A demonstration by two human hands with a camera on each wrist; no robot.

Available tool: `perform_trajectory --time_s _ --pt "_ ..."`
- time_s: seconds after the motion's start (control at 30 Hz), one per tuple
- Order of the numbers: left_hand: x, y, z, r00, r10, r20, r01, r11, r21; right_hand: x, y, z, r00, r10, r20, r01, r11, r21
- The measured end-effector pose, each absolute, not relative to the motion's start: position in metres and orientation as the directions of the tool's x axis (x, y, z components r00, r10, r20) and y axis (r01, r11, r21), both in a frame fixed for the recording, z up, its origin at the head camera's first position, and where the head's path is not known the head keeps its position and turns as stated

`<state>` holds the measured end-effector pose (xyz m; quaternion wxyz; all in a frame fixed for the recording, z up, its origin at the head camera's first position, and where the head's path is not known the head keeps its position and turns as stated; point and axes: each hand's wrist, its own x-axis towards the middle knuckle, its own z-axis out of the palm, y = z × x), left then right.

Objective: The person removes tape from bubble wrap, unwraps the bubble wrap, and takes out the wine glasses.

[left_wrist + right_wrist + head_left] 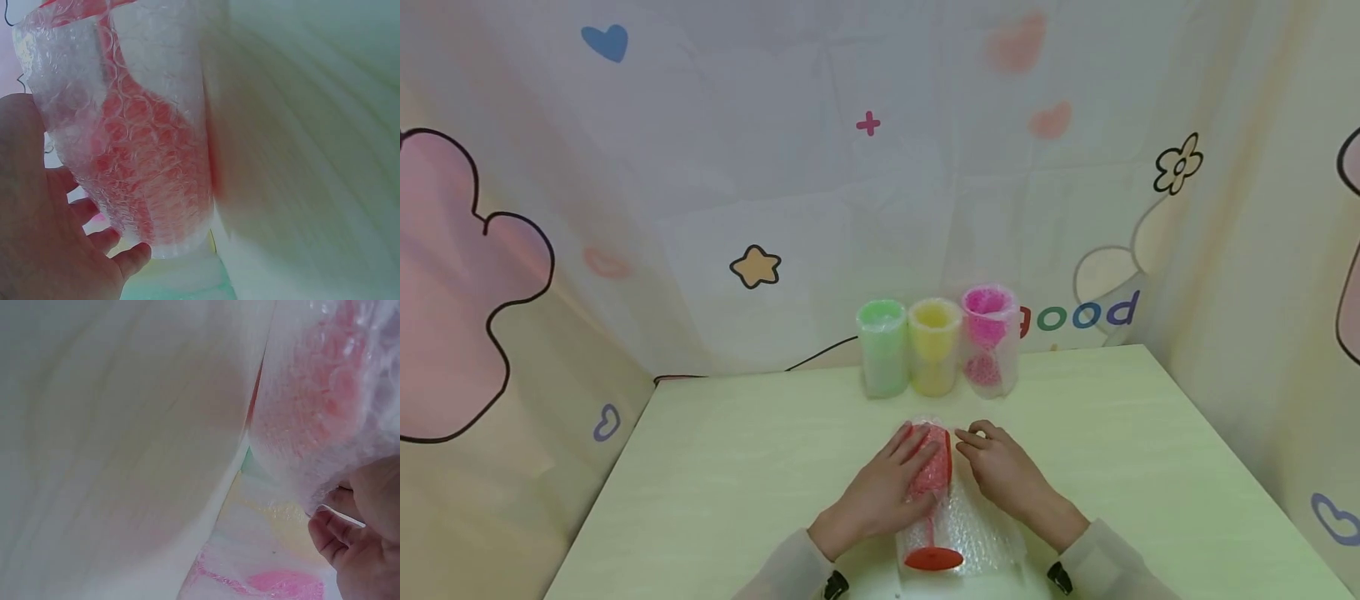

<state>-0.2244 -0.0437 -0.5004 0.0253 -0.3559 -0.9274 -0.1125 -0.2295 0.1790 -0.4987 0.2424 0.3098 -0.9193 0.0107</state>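
Observation:
A red goblet point(934, 558) lies on its side on the table, its foot toward me and its bowl pointing away. Clear bubble wrap point(981, 533) covers it, with a loose sheet spread out to its right. My left hand point(887, 493) lies over the bowl and rests on it with spread fingers. In the left wrist view, the fingers point(103, 239) reach along the wrapped bowl point(150, 169). On the other side, my right hand point(1009, 473) pinches the wrap's edge by the goblet's rim. The right wrist view has those fingertips point(325, 531) at the wrap's edge.
Three wrapped goblets stand upright in a row at the table's back edge: a green one point(883, 350), a yellow one point(935, 348) and a pink one point(990, 340). Behind them hangs a printed curtain point(820, 183), which also runs along both sides of the table point(700, 483).

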Motion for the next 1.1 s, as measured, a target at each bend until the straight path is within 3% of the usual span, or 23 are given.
perform_trajectory --time_s 0.43,0.77,1.1 --pt "-0.224 -0.050 -0.507 -0.741 0.653 0.154 0.671 0.725 0.154 -0.227 0.180 -0.503 -0.768 -0.516 0.380 -0.520 0.848 0.101" --pt "-0.223 -0.055 -0.504 -0.745 0.650 0.149 0.666 0.716 0.210 -0.228 0.176 -0.499 -0.860 -0.473 0.191 -0.467 0.881 0.077" --pt "-0.220 -0.059 -0.504 -0.753 0.642 0.145 0.657 0.722 0.217 -0.226 0.177 -0.498 -0.902 -0.431 0.022 -0.431 0.896 -0.108"
